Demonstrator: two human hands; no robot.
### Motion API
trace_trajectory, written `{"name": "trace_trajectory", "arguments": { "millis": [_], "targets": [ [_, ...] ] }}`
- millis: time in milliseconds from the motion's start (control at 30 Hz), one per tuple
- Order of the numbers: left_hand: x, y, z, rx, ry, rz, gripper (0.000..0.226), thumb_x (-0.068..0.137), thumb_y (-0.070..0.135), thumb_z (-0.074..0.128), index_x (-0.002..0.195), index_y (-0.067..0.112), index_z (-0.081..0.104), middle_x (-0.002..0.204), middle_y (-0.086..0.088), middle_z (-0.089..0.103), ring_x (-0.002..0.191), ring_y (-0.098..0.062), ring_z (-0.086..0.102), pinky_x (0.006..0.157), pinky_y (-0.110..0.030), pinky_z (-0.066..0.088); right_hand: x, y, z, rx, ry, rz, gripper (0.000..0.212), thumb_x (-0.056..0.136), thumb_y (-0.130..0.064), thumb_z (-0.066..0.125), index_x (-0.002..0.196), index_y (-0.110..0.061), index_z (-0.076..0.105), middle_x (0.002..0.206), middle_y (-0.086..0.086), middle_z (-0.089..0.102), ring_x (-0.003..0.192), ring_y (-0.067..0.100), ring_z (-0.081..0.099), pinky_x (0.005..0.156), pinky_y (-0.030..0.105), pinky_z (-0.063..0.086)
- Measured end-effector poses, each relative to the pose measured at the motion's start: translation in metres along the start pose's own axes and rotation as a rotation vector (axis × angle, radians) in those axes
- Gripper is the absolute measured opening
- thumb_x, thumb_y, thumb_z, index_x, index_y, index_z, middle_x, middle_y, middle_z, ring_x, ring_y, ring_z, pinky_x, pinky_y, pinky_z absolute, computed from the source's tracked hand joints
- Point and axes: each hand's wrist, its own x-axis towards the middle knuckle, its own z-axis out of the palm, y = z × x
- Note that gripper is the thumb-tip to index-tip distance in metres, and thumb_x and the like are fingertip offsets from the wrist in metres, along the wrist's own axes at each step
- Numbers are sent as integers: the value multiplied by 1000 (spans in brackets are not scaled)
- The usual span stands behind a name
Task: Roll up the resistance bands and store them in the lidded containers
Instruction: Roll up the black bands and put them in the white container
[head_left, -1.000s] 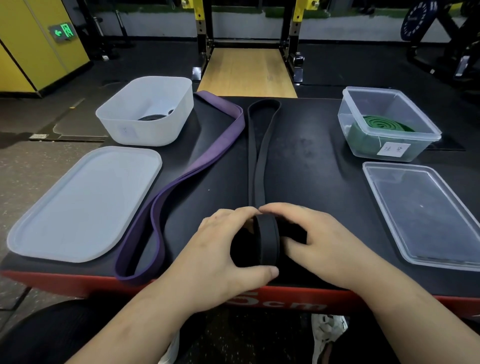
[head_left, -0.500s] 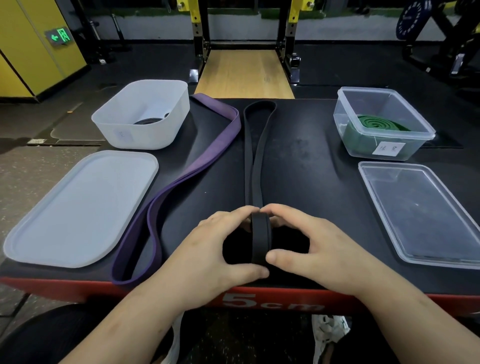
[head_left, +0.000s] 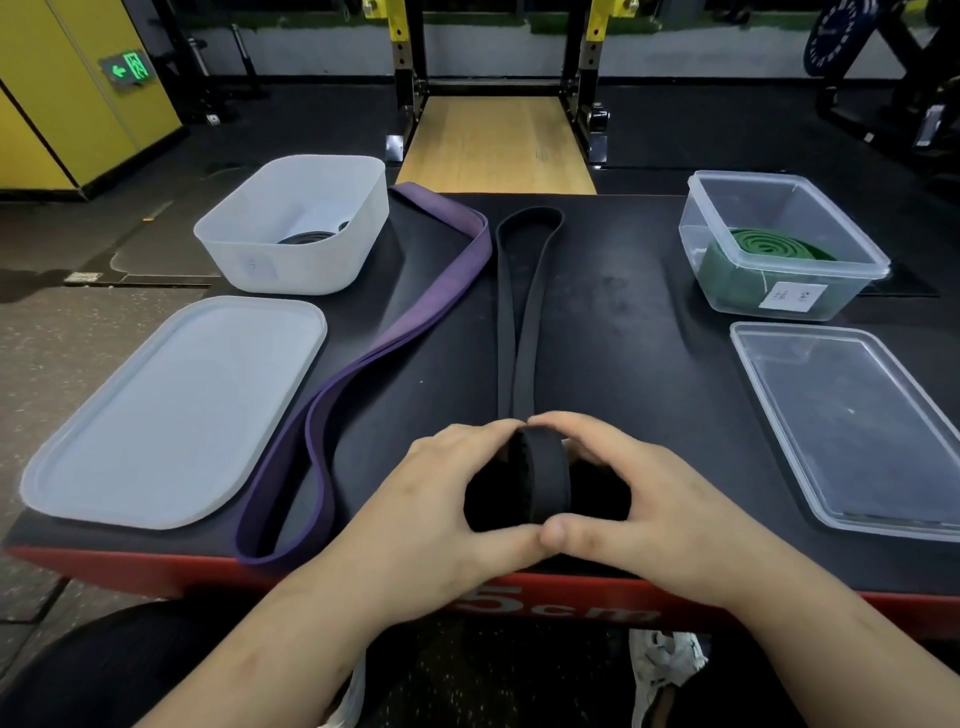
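A black resistance band (head_left: 519, 312) lies stretched away from me on the black platform, its near end wound into an upright roll (head_left: 543, 475). My left hand (head_left: 441, 499) and my right hand (head_left: 639, 493) grip that roll from either side, thumbs meeting below it and fingertips over its top. A purple band (head_left: 395, 338) lies unrolled to the left. The white container (head_left: 296, 223) at back left holds a rolled black band. The clear container (head_left: 779, 244) at back right holds a rolled green band.
A white lid (head_left: 171, 410) lies at the left front and a clear lid (head_left: 852, 421) at the right front. The platform has a red front edge (head_left: 130, 571). A squat rack and wooden floor strip stand behind. My knees and a shoe show below.
The roll has grown thicker and moved slightly away from me along the band. My thumbs have come together under it.
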Motion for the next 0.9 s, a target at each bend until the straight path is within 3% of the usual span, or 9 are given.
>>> {"name": "trace_trajectory", "arguments": {
  "millis": [167,233,333,400,467,567,733,833,900],
  "targets": [
    [-3,-9,-3,-2,-77,-58,98,70,61,84,147,62,24,142,40,35,138,12,30,113,-22,34,6,-2,1,-18,56,-5,57,80,-72,66,133,-63,50,130,-33,60,126,-9,54,106,32,47],
    [-3,-10,-3,-9,-35,-53,91,71,58,84,144,64,29,139,35,43,135,10,37,112,-24,37,8,-2,2,-16,52,-6,59,82,-72,65,137,-55,52,129,-30,62,124,-7,56,104,32,49],
    [-3,-9,-1,-26,22,-49,76,73,66,78,137,64,37,130,31,53,129,9,45,106,-23,41,8,-1,0,-19,-2,-11,68,79,-75,69,140,-58,45,136,-30,57,131,-3,51,107,36,47],
    [-3,-10,0,-8,18,-71,80,71,75,72,140,62,34,133,36,49,132,12,39,107,-20,38,8,-1,-2,-13,-22,-11,69,79,-70,74,140,-61,45,139,-32,55,134,-5,48,111,36,44],
    [-3,-11,0,-14,-6,-82,86,69,71,75,143,61,31,136,36,46,135,10,37,109,-22,37,9,-1,-2,27,-3,-4,58,81,-65,75,134,-63,51,134,-30,60,130,-5,53,108,33,46],
    [-4,-4,-2,-10,-53,-85,91,71,58,83,142,65,26,139,36,42,134,10,37,108,-21,37,10,1,1,0,19,25,67,79,-81,62,140,-55,52,129,-25,63,125,-1,57,106,38,49],
    [0,-2,-4,-33,18,-68,68,70,60,82,120,74,38,125,27,57,122,8,50,100,-21,44,7,1,-3,-7,-30,12,80,74,-71,75,145,-61,39,139,-30,54,134,-4,49,112,39,45],
    [-2,-5,-2,-28,-5,-82,77,69,62,81,126,75,33,131,32,50,128,9,43,102,-19,40,8,-1,-3,40,-13,-12,67,78,-63,78,138,-59,49,136,-25,60,131,0,55,109,40,47],
    [-4,-4,-3,-27,-38,-85,86,69,60,82,138,67,31,135,35,45,131,9,40,106,-21,38,9,-5,-1,38,7,-26,54,79,-65,73,128,-70,49,132,-32,60,127,-6,55,107,34,48]
  ]
}}
